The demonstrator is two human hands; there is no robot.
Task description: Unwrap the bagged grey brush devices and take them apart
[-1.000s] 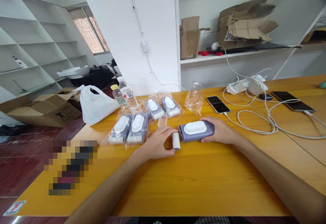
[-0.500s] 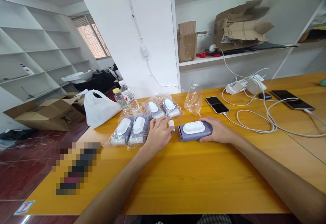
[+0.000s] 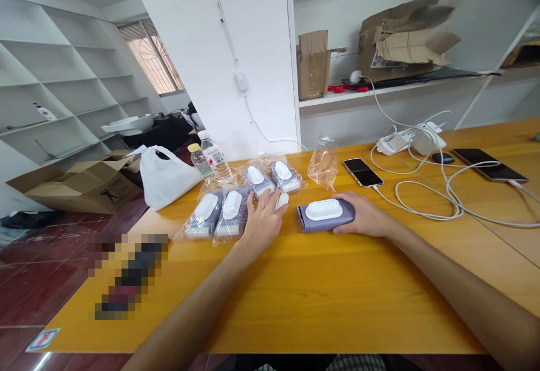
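Grey plastic brush [image 3: 324, 223] with white bristles [image 3: 324, 209] lying flat near the middle of the bench [image 3: 337, 298]; right hand [image 3: 365, 216] against its right end, grip open, fingers [image 3: 343, 197] resting on the casing without wrapping round it. Just left of the brush, left hand [image 3: 264, 226] with fingers [image 3: 265, 202] spread and a small white cylinder [image 3: 282, 200] at the fingertips; pinched or only touched, impossible to tell. Beyond and beside that hand, four bagged brushes [image 3: 230, 213] in clear plastic. Toward the bench's far edge, a loose clear bag [image 3: 323, 164], two phones [image 3: 363, 172] [image 3: 489, 167] on white cables [image 3: 426, 202], two bottles [image 3: 211, 157] and a white carrier bag [image 3: 166, 178].
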